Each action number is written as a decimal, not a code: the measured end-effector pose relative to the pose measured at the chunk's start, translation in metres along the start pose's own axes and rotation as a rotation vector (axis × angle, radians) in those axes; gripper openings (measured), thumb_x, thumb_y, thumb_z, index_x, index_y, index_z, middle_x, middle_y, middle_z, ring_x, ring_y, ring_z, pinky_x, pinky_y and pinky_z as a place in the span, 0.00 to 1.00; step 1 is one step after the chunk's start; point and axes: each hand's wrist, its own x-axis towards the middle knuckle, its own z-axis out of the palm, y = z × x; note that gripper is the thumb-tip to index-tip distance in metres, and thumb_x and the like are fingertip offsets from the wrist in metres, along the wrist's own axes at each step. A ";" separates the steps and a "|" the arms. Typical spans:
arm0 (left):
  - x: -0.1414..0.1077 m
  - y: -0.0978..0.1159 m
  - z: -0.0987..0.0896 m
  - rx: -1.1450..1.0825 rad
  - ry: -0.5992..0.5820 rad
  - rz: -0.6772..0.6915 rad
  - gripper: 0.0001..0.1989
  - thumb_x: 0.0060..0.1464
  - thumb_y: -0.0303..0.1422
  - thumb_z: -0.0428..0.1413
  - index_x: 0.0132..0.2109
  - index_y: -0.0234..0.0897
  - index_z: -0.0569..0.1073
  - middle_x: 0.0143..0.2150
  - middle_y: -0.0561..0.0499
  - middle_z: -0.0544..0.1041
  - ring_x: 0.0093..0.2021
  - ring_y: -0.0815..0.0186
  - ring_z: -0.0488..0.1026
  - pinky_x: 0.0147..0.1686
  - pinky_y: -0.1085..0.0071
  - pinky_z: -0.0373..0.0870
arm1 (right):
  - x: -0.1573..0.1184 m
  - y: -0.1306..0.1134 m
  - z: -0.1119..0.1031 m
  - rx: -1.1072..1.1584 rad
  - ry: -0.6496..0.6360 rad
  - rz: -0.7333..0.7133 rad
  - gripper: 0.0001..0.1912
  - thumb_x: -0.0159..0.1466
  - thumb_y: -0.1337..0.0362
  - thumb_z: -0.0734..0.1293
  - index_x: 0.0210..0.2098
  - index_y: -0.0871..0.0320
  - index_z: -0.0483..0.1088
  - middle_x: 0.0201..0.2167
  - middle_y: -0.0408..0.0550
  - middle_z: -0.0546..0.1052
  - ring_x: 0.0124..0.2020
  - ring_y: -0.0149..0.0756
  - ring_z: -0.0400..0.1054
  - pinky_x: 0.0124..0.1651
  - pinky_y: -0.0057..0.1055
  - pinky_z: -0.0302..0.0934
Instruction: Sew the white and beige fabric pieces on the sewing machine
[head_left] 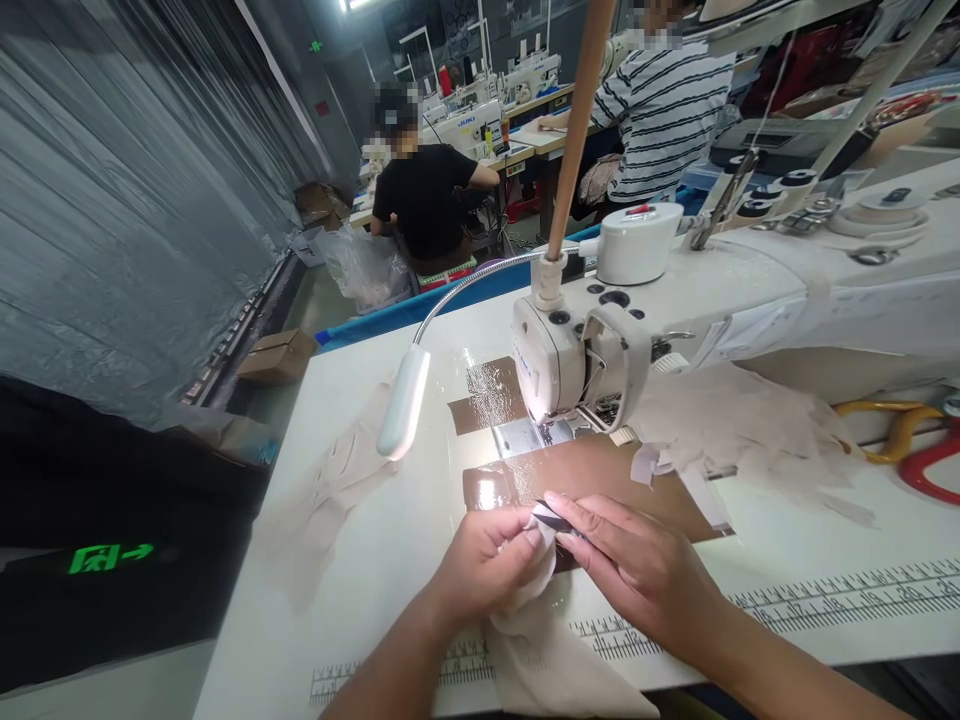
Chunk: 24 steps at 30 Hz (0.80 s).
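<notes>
My left hand [487, 560] pinches a bunched edge of pale beige fabric [536, 660], which hangs down over the table's front edge. Close on its right, my right hand [637, 560] is closed on a small dark tool [551, 517], its tip against the fabric between both hands. Which kind of tool it is, I cannot make out fully, as my fingers hide most of it. Behind the hands stands a white sewing machine [551, 360] with its needle area lit. Brown sheeting [600, 475] covers the table around the needle plate [525, 437].
Beige fabric pieces [742, 430] lie right of the needle, and more [337, 480] lie at left. A lamp [405, 405] arches over the table [300, 540]. Scissors with yellow and red handles [900, 435] rest at right. Two people [431, 195] sit beyond.
</notes>
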 end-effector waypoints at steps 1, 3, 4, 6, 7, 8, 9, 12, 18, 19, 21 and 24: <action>0.000 -0.001 0.000 0.011 0.000 0.001 0.18 0.61 0.41 0.51 0.31 0.31 0.71 0.24 0.55 0.60 0.25 0.73 0.56 0.27 0.76 0.55 | 0.000 0.000 0.000 0.000 0.004 -0.001 0.20 0.66 0.72 0.59 0.57 0.59 0.64 0.34 0.48 0.75 0.31 0.33 0.70 0.32 0.28 0.65; -0.001 -0.003 0.001 0.030 0.002 0.002 0.18 0.61 0.41 0.51 0.27 0.33 0.66 0.23 0.56 0.58 0.24 0.73 0.54 0.25 0.76 0.53 | 0.001 -0.001 0.001 0.008 0.006 0.000 0.20 0.66 0.72 0.60 0.57 0.59 0.63 0.35 0.48 0.76 0.31 0.33 0.70 0.33 0.28 0.65; -0.001 -0.004 0.001 0.035 -0.002 0.003 0.19 0.61 0.41 0.50 0.27 0.33 0.64 0.22 0.56 0.58 0.24 0.73 0.54 0.25 0.76 0.53 | 0.001 -0.001 0.002 0.013 0.002 0.004 0.20 0.66 0.72 0.59 0.58 0.58 0.63 0.35 0.48 0.76 0.32 0.33 0.70 0.33 0.28 0.65; -0.002 -0.004 0.002 0.032 -0.009 0.001 0.20 0.61 0.42 0.50 0.26 0.34 0.62 0.22 0.56 0.59 0.23 0.74 0.54 0.24 0.76 0.52 | 0.001 -0.002 0.002 0.023 -0.005 0.013 0.21 0.67 0.72 0.59 0.58 0.58 0.63 0.34 0.47 0.75 0.31 0.32 0.70 0.33 0.28 0.65; -0.002 -0.005 0.003 0.022 -0.011 -0.001 0.21 0.61 0.43 0.50 0.25 0.34 0.62 0.21 0.56 0.59 0.22 0.74 0.54 0.24 0.76 0.52 | 0.002 -0.002 0.002 0.033 -0.003 0.019 0.21 0.67 0.72 0.59 0.58 0.58 0.63 0.33 0.47 0.75 0.30 0.32 0.69 0.32 0.28 0.65; -0.002 -0.005 0.003 0.007 -0.009 -0.005 0.21 0.61 0.43 0.50 0.24 0.34 0.62 0.20 0.56 0.59 0.22 0.74 0.54 0.23 0.76 0.52 | 0.002 -0.003 0.001 0.056 0.001 0.026 0.21 0.67 0.72 0.59 0.58 0.57 0.63 0.33 0.47 0.75 0.30 0.32 0.70 0.32 0.28 0.65; -0.001 -0.006 0.003 -0.005 0.000 -0.010 0.21 0.61 0.44 0.50 0.24 0.34 0.63 0.20 0.56 0.59 0.22 0.74 0.54 0.23 0.76 0.52 | 0.002 -0.004 0.000 0.100 0.000 0.034 0.20 0.66 0.72 0.60 0.58 0.57 0.63 0.33 0.47 0.75 0.30 0.32 0.70 0.32 0.27 0.65; 0.000 -0.008 0.004 -0.004 0.055 -0.030 0.19 0.60 0.44 0.51 0.29 0.32 0.70 0.20 0.56 0.60 0.22 0.73 0.55 0.23 0.76 0.53 | 0.003 -0.005 -0.005 0.314 -0.028 0.069 0.19 0.66 0.69 0.60 0.57 0.55 0.64 0.34 0.46 0.77 0.33 0.33 0.72 0.34 0.26 0.67; 0.000 -0.012 0.001 0.037 0.074 -0.057 0.18 0.60 0.42 0.52 0.29 0.32 0.69 0.22 0.56 0.60 0.23 0.74 0.55 0.24 0.77 0.54 | 0.007 -0.007 -0.016 0.379 -0.136 0.350 0.17 0.65 0.56 0.63 0.50 0.55 0.68 0.28 0.44 0.76 0.26 0.34 0.70 0.28 0.27 0.66; -0.001 -0.011 0.001 0.039 0.070 -0.052 0.18 0.60 0.42 0.52 0.29 0.32 0.69 0.22 0.56 0.60 0.23 0.74 0.55 0.24 0.77 0.54 | 0.010 -0.007 -0.017 0.373 -0.181 0.401 0.16 0.64 0.55 0.63 0.48 0.55 0.69 0.23 0.41 0.74 0.22 0.33 0.67 0.25 0.27 0.63; -0.001 -0.009 0.002 0.064 0.059 -0.031 0.17 0.61 0.41 0.51 0.31 0.32 0.70 0.23 0.56 0.61 0.24 0.74 0.56 0.25 0.77 0.55 | 0.016 -0.009 -0.018 0.346 -0.253 0.467 0.14 0.64 0.54 0.63 0.43 0.55 0.69 0.18 0.38 0.69 0.19 0.31 0.63 0.23 0.26 0.59; -0.001 -0.005 0.004 0.124 0.046 0.008 0.16 0.61 0.40 0.51 0.31 0.32 0.72 0.23 0.55 0.62 0.25 0.73 0.57 0.26 0.77 0.56 | 0.025 -0.011 -0.016 0.285 -0.314 0.461 0.10 0.64 0.56 0.62 0.37 0.55 0.68 0.20 0.38 0.69 0.21 0.30 0.63 0.24 0.25 0.56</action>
